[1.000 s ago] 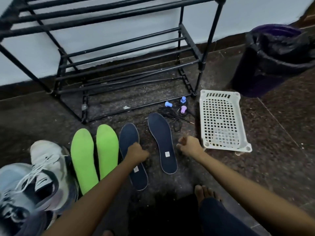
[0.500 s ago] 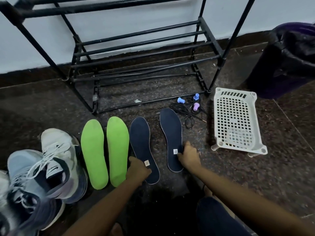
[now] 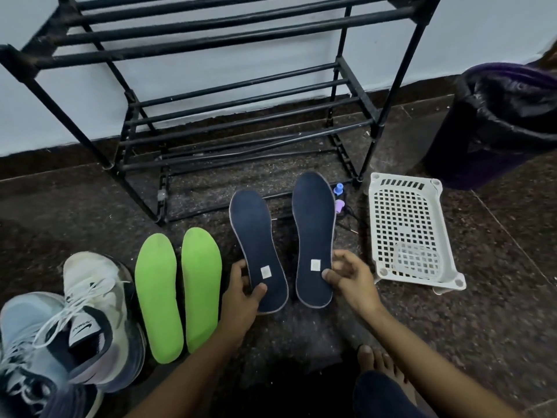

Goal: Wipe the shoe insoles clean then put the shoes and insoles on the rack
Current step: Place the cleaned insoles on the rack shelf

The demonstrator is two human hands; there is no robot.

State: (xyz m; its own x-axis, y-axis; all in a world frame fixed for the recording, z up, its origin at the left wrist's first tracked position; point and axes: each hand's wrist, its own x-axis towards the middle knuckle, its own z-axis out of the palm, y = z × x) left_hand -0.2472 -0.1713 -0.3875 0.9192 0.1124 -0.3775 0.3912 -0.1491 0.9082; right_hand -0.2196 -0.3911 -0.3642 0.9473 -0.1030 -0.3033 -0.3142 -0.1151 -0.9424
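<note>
My left hand (image 3: 241, 292) grips the heel end of the left navy insole (image 3: 256, 236), and my right hand (image 3: 351, 276) grips the heel end of the right navy insole (image 3: 313, 230). Both navy insoles are lifted off the floor, toes pointing toward the black shoe rack (image 3: 235, 95). Two lime-green insoles (image 3: 177, 291) lie side by side on the floor left of my left hand. A white sneaker (image 3: 96, 315) and a light-blue sneaker (image 3: 27, 351) sit at the lower left.
An upturned white perforated basket (image 3: 410, 233) stands right of my right hand. A dark purple bin with a black liner (image 3: 497, 122) is at the far right. Small blue and purple plastic pieces (image 3: 339, 197) and a black cord lie by the rack's foot. My bare foot (image 3: 379, 366) is below.
Both hands closed on the heel ends of the navy insoles and raised them from the floor toward the rack. The view moved closer.
</note>
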